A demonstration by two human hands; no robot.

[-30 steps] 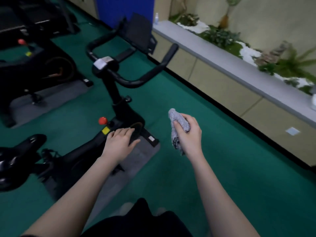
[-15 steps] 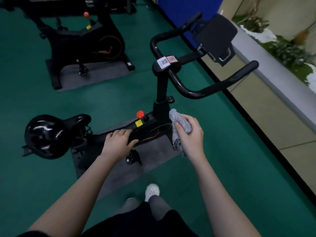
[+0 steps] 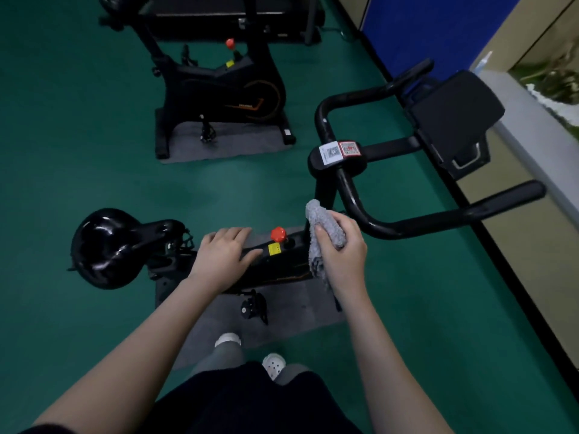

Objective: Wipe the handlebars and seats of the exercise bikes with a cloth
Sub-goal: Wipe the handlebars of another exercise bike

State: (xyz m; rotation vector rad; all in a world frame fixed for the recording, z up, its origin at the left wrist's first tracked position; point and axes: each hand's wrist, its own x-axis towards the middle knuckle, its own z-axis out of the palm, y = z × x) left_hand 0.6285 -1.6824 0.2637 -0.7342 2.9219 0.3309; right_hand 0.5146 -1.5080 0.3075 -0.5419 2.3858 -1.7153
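- Head view: right hand (image 3: 341, 255) grips a grey cloth (image 3: 322, 227), just near of the handlebars (image 3: 369, 214).
- Left hand (image 3: 224, 256), fingers straight and holding nothing, lies over the bike frame (image 3: 282, 264).
- Seat (image 3: 109, 245) sits at left.
- Second bike (image 3: 219, 92) stands far.

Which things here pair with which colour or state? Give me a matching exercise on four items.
Things:
1. cloth
2. seat
3. knob
4. left hand

Colour or state:
A. red
B. glossy black
C. grey, gripped in the right hand
D. fingers straight, holding nothing

Pairs: 1-C, 2-B, 3-A, 4-D
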